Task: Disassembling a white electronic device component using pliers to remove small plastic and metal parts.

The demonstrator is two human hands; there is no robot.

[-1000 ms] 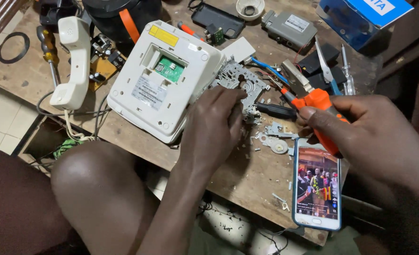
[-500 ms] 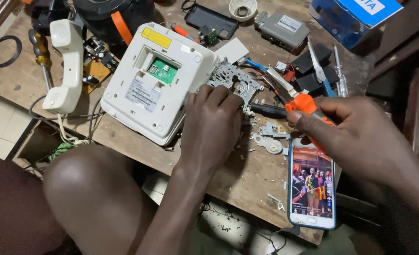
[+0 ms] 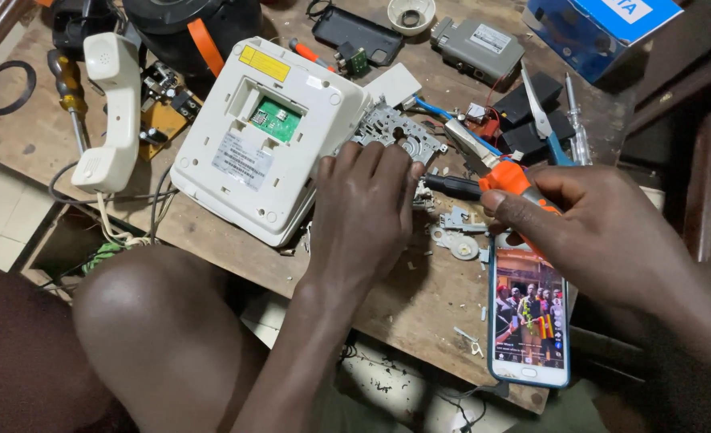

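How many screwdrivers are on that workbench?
3 that I can tell. One orange-handled screwdriver is in the right hand; one with an amber handle lies beside the telephone handset; one with a clear handle lies at upper right. Others may hide in the clutter.

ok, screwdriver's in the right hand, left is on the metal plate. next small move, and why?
Probably ease the orange-handled screwdriver tip down onto the metal plate. The right hand grips it pointing that way, and the left hand presses beside the upturned white phone base, seemingly steadying the work.

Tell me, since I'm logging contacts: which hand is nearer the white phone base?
Left. The left hand rests against the phone base; the right hand holds a screwdriver farther off.
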